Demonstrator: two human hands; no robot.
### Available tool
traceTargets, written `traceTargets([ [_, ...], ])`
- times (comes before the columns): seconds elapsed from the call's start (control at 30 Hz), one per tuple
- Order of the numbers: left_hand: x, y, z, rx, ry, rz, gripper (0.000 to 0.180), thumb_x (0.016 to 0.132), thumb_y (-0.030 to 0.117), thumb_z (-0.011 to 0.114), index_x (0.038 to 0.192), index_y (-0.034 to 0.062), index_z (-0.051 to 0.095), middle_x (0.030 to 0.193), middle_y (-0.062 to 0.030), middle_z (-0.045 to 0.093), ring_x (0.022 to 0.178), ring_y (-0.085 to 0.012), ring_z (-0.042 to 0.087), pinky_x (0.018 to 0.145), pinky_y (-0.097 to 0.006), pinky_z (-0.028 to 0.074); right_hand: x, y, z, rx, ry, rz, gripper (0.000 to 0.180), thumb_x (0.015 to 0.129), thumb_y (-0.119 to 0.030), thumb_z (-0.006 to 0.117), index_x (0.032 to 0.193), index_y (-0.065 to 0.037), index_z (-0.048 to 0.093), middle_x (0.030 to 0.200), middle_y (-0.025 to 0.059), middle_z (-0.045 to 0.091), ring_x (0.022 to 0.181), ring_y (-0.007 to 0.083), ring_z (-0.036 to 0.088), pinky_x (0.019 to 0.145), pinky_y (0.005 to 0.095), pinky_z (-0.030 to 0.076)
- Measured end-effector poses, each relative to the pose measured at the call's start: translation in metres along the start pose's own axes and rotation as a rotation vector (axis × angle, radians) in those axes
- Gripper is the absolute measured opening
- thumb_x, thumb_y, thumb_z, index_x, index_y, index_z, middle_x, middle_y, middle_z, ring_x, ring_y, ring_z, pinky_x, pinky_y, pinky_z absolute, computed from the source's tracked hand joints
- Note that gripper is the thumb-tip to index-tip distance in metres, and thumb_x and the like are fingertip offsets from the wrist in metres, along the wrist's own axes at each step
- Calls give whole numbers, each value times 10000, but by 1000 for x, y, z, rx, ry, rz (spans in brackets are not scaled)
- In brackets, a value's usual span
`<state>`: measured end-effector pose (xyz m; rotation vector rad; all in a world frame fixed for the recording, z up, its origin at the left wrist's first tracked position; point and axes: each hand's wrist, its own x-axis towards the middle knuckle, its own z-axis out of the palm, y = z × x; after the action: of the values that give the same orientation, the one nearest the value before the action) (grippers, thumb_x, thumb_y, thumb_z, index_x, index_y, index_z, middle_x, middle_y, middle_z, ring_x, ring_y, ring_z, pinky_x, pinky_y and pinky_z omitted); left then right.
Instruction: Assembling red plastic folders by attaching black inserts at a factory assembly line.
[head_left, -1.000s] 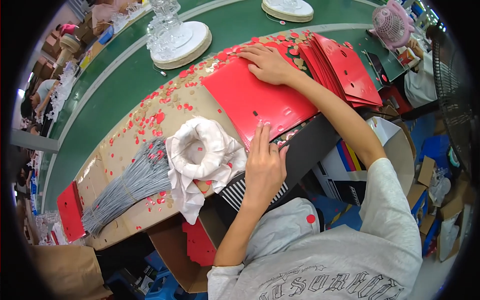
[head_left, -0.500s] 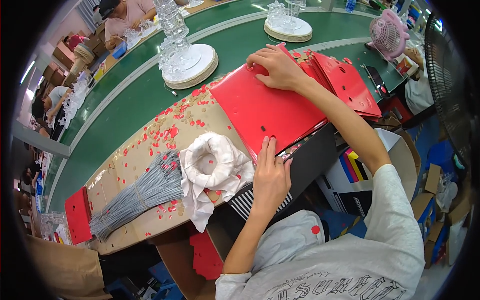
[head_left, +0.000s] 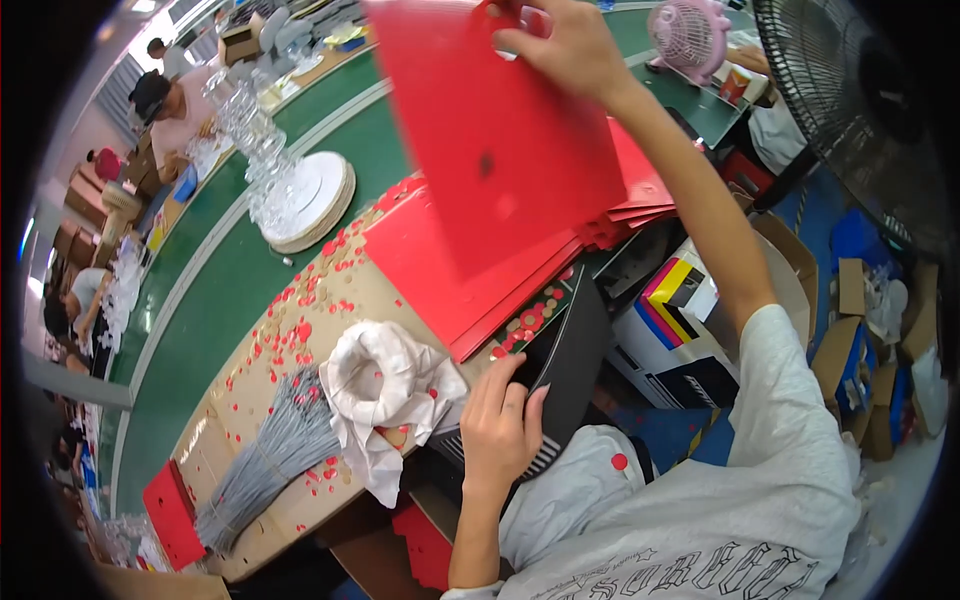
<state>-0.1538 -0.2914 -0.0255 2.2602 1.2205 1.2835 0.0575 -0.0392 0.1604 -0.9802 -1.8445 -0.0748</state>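
My right hand (head_left: 570,50) pinches the top edge of a red plastic-looking sheet (head_left: 500,150), which hangs raised and slightly blurred, with a small dark hole in it. Beneath it lies a stack of red sheets (head_left: 420,270) on the brown-covered table edge. My left hand (head_left: 500,425) hovers by the near edge of that stack with nothing in it, fingers partly bent and apart. Close to it are a crumpled ring of white cloth (head_left: 375,375) and a black panel (head_left: 570,350). Further right sits another pile of red sheets (head_left: 645,185).
Red and brown discs (head_left: 300,330) litter the table beside a tied bundle of grey wires (head_left: 265,460). A round white stand (head_left: 315,200) carries clear pieces. A pink fan (head_left: 688,38) and a black fan (head_left: 850,90) stand right. Another person (head_left: 185,105) works across the green table.
My right hand has lifted the top red sheet off the stack, upward and away. My left hand has come off the sheets and drawn back toward me. The view has shifted.
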Motion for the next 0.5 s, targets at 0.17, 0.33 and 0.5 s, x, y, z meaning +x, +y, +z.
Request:
traceTargets([
  [0.17,7,8,-22,-139,-33,-111,159,837,8,723,798,-28,572,1013,-162,698,801,-338,661,683,-397,516,1,155,-30,-117,-295,96,279,868,-117,657,1129,-24,688,1054,75,741,985,175,703,859,325,549],
  [0.33,16,10,-33,-183,52,-153,139,863,-6,680,777,-35,575,945,-157,711,709,-284,641,633,-345,487,-78,228,-28,-127,-414,422,290,795,-84,685,1071,-54,770,893,98,773,819,146,725,761,309,580],
  [0.5,10,9,-52,-359,-10,-415,122,912,-1,618,815,-74,603,864,-143,693,653,-199,565,612,-298,437,-123,217,-2,-320,-298,420,309,751,-162,695,1041,-162,798,892,130,756,810,273,729,762,359,579],
])
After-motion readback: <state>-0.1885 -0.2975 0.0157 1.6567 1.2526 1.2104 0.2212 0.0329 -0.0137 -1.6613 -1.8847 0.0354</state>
